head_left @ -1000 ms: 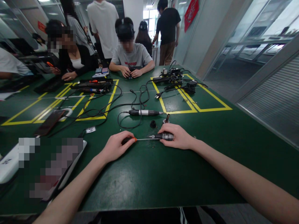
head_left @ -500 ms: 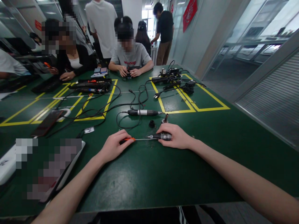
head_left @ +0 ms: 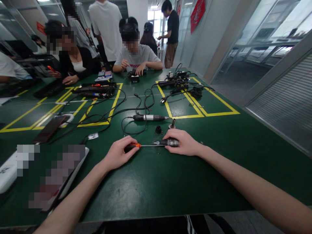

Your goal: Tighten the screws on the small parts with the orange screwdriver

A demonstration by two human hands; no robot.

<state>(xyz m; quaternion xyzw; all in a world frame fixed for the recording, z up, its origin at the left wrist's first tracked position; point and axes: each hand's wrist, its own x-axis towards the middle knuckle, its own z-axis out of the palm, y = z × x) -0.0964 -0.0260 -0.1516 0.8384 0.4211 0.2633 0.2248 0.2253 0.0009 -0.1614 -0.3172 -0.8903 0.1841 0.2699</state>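
The left hand (head_left: pixel 121 151), closed round an orange-and-black screwdriver (head_left: pixel 138 146) near frame centre, faces the right hand (head_left: pixel 181 142), curled about a dark cylindrical tool (head_left: pixel 171 142); both forearms (head_left: pixel 243 180) slant up from the lower corners. The screwdriver's shaft points right, the tool's tip left, axes level across the green worktop (head_left: pixel 156 188); a glass partition (head_left: pixel 255 35) stands upper right

head camera | from the wearer's head | facing forward and down | green table (head_left: pixel 185 188) close below

Orange-black screwdriver (head_left: pixel 138 145), shaft level; grey-black cylindrical tool (head_left: pixel 172 142), narrow metal tip pointing left, beside shaft.
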